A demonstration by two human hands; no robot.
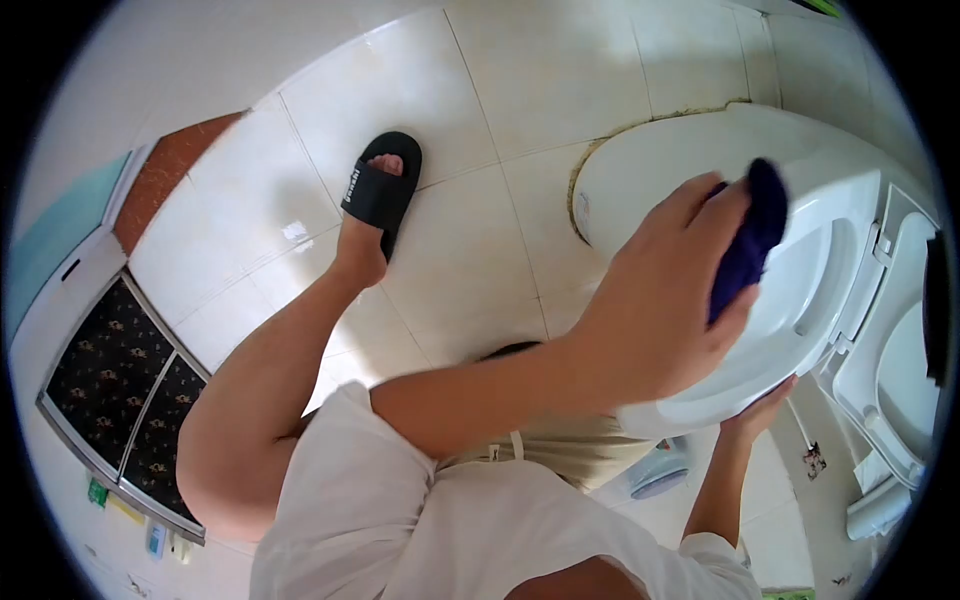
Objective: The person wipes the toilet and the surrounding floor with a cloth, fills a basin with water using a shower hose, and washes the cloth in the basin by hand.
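Across the pale tiled floor (440, 250) you stood, and there was the white toilet (660, 160), the biggest fixture, filling the right side, a brownish seal line tracing its base. Its seat (858, 408) was up, hinged open toward the right edge of the view! Over at the lower left sat a cabinet with dark patterned doors (110, 345). Up above your leg, a black slide sandal (380, 195) with white lettering was on your foot, toes showing. And in came your left hand (670, 290), reaching over the bowl, its fingers curled tightly around a bunched purple cloth (748, 240); the cloth hung over the bowl's near side, though whether it touched was impossible to tell. Down below, your right hand (757, 412) touched the outer rim, its fingers partly hidden, so you couldn't tell how wide they were.
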